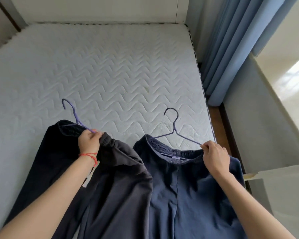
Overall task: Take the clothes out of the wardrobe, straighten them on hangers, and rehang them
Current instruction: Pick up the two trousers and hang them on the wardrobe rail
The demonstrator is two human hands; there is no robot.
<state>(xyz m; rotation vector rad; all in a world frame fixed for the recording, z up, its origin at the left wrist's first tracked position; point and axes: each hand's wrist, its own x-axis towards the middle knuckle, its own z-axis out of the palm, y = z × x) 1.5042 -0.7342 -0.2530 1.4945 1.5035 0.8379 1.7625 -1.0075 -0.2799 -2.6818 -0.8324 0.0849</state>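
Step in hand: straightening on the hangers, as I judge it. Both garments are out of the wardrobe and lie on the white quilted mattress near its front edge; neither is rehung yet.

Left hand: your fingers are curled round the shoulder of the thin purple wire hanger and the bunched elastic waistband of the dark charcoal sweatpants. Hook points toward the far edge of the mattress.

Right hand: fingers pinch the right end of the dark blue wire hanger together with the waistband of the navy blue sweatpants. Its hook lies flat on the mattress.

Where the clothes sit: charcoal pair toward the front left, navy pair toward the front right corner, the two touching or overlapping along the middle; legs run off the front edge toward you.

Hanger fit: both hangers appear threaded into the waistbands, the left one bunched and skewed, the right one fairly level.

Next move calls for: spread each waistband evenly along its hanger, then lift by the hooks.

Risk: a waistband may slip off a hanger end when lifted.

Containers: none in view; the wardrobe is out of sight, contents cannot be told.

Beside the bed: blue pleated curtain past the right edge.
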